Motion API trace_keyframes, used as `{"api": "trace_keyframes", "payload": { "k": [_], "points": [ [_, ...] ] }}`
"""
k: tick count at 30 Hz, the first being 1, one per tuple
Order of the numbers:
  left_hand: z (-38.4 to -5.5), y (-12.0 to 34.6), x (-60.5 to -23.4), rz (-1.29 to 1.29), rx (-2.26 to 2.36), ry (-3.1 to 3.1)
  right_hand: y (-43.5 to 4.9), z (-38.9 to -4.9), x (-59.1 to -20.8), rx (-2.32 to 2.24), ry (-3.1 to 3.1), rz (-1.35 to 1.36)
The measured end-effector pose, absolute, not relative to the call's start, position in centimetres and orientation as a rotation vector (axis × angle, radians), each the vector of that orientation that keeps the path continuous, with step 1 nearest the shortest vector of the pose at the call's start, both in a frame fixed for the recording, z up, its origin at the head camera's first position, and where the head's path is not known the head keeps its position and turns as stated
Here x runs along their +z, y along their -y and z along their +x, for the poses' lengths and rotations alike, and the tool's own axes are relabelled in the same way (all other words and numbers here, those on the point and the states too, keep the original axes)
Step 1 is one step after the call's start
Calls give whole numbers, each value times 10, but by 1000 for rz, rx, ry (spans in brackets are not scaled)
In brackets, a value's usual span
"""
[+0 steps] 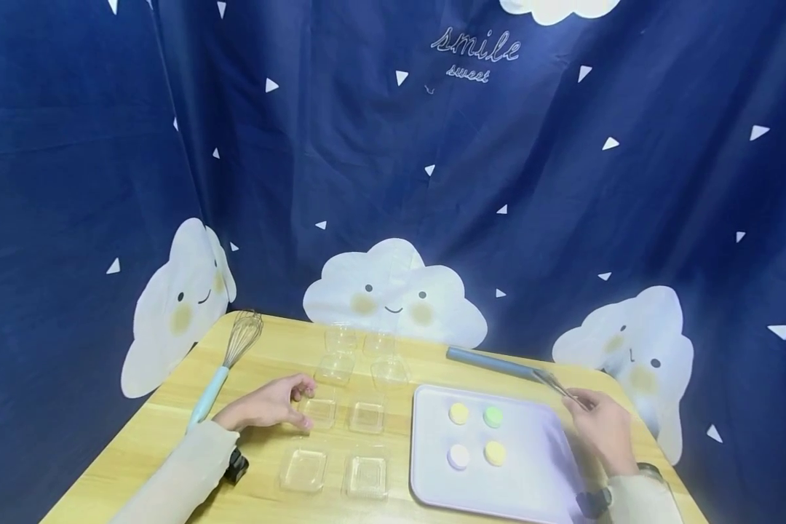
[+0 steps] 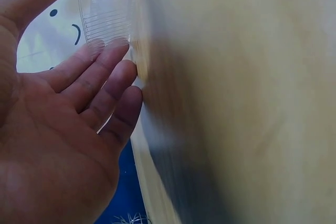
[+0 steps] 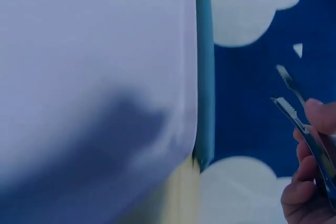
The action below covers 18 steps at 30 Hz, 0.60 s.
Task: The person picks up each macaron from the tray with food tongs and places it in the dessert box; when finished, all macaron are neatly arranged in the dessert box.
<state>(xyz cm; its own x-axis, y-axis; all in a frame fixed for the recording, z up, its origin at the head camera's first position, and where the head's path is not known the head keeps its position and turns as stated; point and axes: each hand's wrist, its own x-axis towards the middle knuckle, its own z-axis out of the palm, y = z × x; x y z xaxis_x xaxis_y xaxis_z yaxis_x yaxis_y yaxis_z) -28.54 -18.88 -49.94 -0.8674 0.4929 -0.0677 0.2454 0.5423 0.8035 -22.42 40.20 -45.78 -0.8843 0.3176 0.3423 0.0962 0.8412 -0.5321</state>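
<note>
My left hand (image 1: 271, 402) is at the left side of a clear plastic box (image 1: 321, 413), thumb and fingers spread apart. In the left wrist view its fingertips lie against or very near the ribbed clear wall (image 2: 107, 19); contact is hard to tell. My right hand (image 1: 604, 429) holds metal tongs (image 3: 310, 140) with serrated tips, which stand apart with nothing between them. It is over the right edge of a pale lilac tray (image 1: 524, 487). On the tray sit a green macaron (image 1: 493, 417), a lilac macaron (image 1: 458, 457) and two yellow macarons (image 1: 495, 453).
More clear plastic boxes (image 1: 367, 477) stand in two columns, with upright clear pieces (image 1: 389, 370) behind. A whisk (image 1: 225, 364) with a light blue handle lies at the left. Behind the tray lies a blue-grey rod (image 1: 491, 362). A dark blue curtain (image 1: 367, 145) hangs beyond the table.
</note>
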Motion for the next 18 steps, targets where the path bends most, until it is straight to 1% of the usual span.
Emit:
{"api": "trace_keyframes", "payload": {
  "k": [9,14,18],
  "points": [
    [-285,188,-499,619,1226,-2497,-361,-240,-451,799,2693,-66],
    [-286,188,-499,616,1220,-2503,-344,-250,-460,730,2696,93],
    [-286,189,-500,617,1222,-2508,-333,-252,-467,708,2712,164]
  ]
}}
